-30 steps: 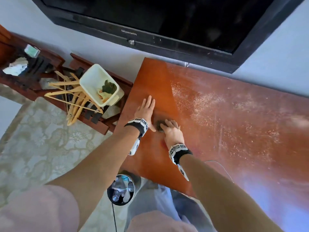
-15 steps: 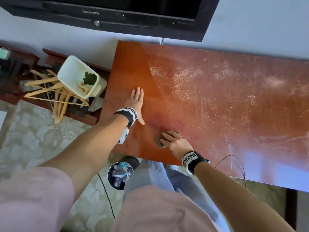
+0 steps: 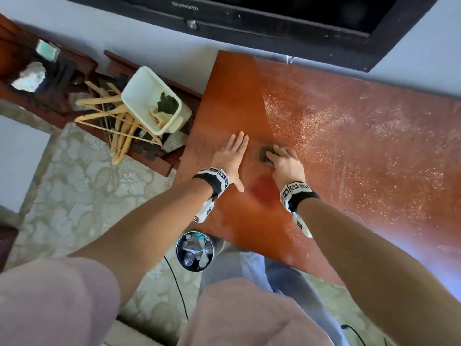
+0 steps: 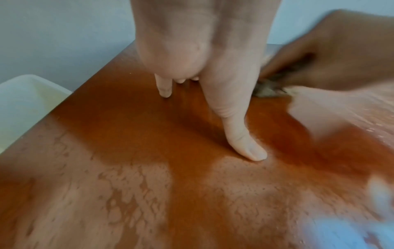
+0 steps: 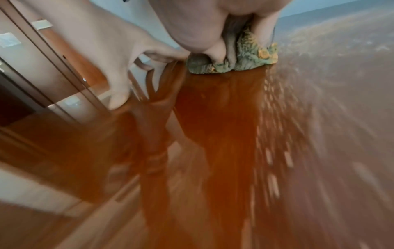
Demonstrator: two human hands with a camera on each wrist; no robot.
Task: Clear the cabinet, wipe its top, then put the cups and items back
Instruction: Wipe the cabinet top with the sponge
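Note:
The reddish-brown cabinet top (image 3: 349, 151) carries pale dust on its right part, while its left strip looks darker and wiped. My left hand (image 3: 230, 156) lies flat on that wiped strip, fingers straight (image 4: 164, 87). Just to its right, my right hand (image 3: 283, 158) grips a small grey-green cloth (image 3: 264, 156) and presses it onto the wood. The cloth (image 5: 241, 57) bunches under the curled fingers, at the border of the dusty area. No cups are in view.
A black TV (image 3: 274, 18) hangs on the wall above the cabinet. Left of the cabinet, a white tub (image 3: 149, 101) with green items and wooden hangers (image 3: 112, 121) lie on a low wooden rack. A small bin (image 3: 195, 250) stands on the floor by the cabinet's front edge.
My right hand has pushed the cloth away from the front edge toward the wall, ending beside my left hand. The left hand has stayed flat in place. The head view shifted.

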